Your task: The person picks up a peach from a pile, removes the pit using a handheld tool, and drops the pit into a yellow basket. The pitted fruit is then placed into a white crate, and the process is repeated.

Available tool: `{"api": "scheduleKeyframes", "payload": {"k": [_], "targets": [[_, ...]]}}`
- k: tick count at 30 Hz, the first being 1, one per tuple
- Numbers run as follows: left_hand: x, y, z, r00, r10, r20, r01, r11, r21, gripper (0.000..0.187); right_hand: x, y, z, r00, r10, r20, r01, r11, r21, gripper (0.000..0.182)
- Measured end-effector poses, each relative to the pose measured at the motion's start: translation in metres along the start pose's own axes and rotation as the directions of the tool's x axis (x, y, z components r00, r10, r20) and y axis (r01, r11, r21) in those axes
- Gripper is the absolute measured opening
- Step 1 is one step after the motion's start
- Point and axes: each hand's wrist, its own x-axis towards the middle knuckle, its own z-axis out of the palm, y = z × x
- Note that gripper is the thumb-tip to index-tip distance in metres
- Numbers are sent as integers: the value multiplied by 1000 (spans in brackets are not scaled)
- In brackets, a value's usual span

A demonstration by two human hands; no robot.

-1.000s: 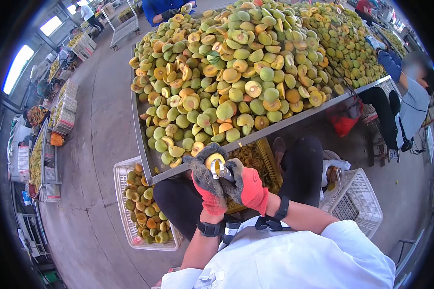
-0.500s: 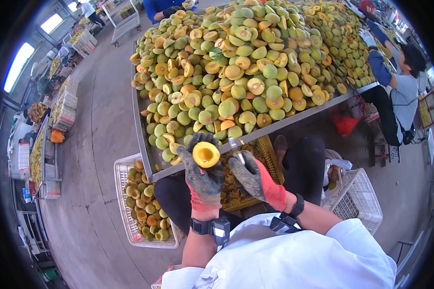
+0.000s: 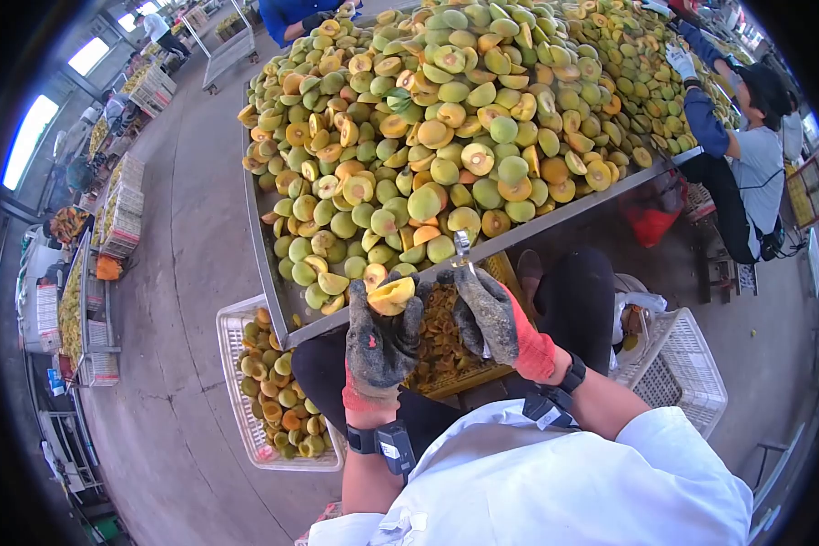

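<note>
My left hand [image 3: 380, 344], in a grey-black and red work glove, has its fingers curled around a yellow peach half [image 3: 392, 297]. The cut side of that half is tilted, and its hollow is only partly visible. My right hand [image 3: 491, 318], gloved the same way, grips a small metal pitting spoon [image 3: 462, 244] whose shiny head points up toward the table edge. The spoon and the peach half are apart. Just beyond both hands lies a big heap of halved peaches [image 3: 428, 136], green-skinned with yellow-orange flesh.
A metal-rimmed table [image 3: 257, 218] carries the heap. At lower left stands a white crate [image 3: 230, 400] of peach halves; a yellow crate [image 3: 464, 380] with scraps sits below my hands. Another white crate [image 3: 692, 364] is at right. Co-workers [image 3: 746, 155] work around the table.
My left hand has turned the peach half so its hollow no longer faces up at me. My right hand has moved slightly right, and the spoon's head has risen away from the fruit.
</note>
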Motion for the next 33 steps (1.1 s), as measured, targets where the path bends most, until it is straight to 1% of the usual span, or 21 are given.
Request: {"api": "scheduleKeyframes", "payload": {"k": [3, 5, 7, 9, 10, 11, 13, 15, 16, 17, 19, 21, 23, 24, 25, 26, 27, 28, 29, 30, 33], "targets": [[-2, 3, 4, 997, -50, 66, 57, 994, -98, 51, 0, 9, -5, 1000, 19, -12, -19, 1000, 17, 35], [-4, 5, 7, 997, -69, 41, 72, 995, -76, 51, 2, 15, -6, 998, 45, -46, -40, 994, 98, 33], [-5, 8, 7, 996, -82, 14, 83, 995, -50, 51, 1, 14, -7, 998, 54, -37, -51, 995, 80, 31], [-6, 12, -1, 995, 14, 95, -13, 1000, -8, 55, 0, 14, -8, 998, 67, -15, -66, 996, 63, 30], [-6, 18, -4, 977, 5, 214, -6, 1000, 4, 59, 0, 15, -10, 998, 63, -28, -63, 998, 26, 31], [-10, 21, 1, 968, 113, 222, -142, 983, 120, 62, 0, 15, -9, 998, 59, -36, -60, 998, -11, 34], [-23, 26, 20, 940, 337, 60, -334, 863, 378, 65, -1, 16, -12, 1000, 26, -5, -26, 1000, -11, 37], [-32, 36, 5, 836, 494, 239, -524, 591, 613, 65, 2, 21, -16, 1000, -13, -16, 12, 998, -69, 37], [-36, 41, 5, 812, 540, 222, -526, 511, 680, 67, 3, 20, -16, 999, 2, -34, -6, 995, -100, 37], [-38, 48, -1, 804, 554, 217, -529, 499, 686, 67, 5, 21, -17, 1000, 9, -16, -11, 995, -97, 37], [-42, 66, -14, 717, 545, 434, -610, 188, 770, 67, 8, 23, -18, 999, 30, -34, -32, 996, -88, 34], [-52, 81, -13, 695, 572, 436, -610, 149, 778, 59, 10, 23, -16, 999, 32, -33, -35, 994, -103, 32], [-65, 99, -14, 619, 553, 558, -531, -229, 816, 48, 11, 21, -15, 995, 82, -61, -87, 993, -81, 29], [-75, 110, -25, 659, 593, 462, -381, -266, 886, 43, 12, 21, -16, 994, 74, -75, -82, 992, -101, 26], [-80, 121, -36, 616, 650, 445, -306, -323, 896, 35, 12, 20, -15, 994, 64, -90, -74, 992, -105, 26], [-83, 128, -43, 576, 764, 290, -314, -121, 942, 29, 13, 18, -13, 990, 90, -106, -102, 989, -109, 24], [-88, 149, -66, 560, 744, 363, -159, -334, 929, 29, 13, 16, -14, 986, 117, -122, -131, 985, -112, 23], [-94, 175, -103, 594, 797, 113, -270, 64, 961, 31, 15, 16, -17, 984, 128, -120, -142, 983, -118, 21], [-108, 188, -114, 559, 829, -13, 51, -19, 998, 32, 16, 16, -19, 983, 124, -132, -140, 983, -118, 21], [-115, 196, -121, 482, 868, -118, 374, -82, 924, 33, 18, 16, -21, 978, 145, -148, -162, 981, -109, 22], [-103, 208, -133, 417, 906, -79, 476, -143, 868, 32, 23, 21, -24, 965, 193, -179, -214, 971, -106, 24]]}}
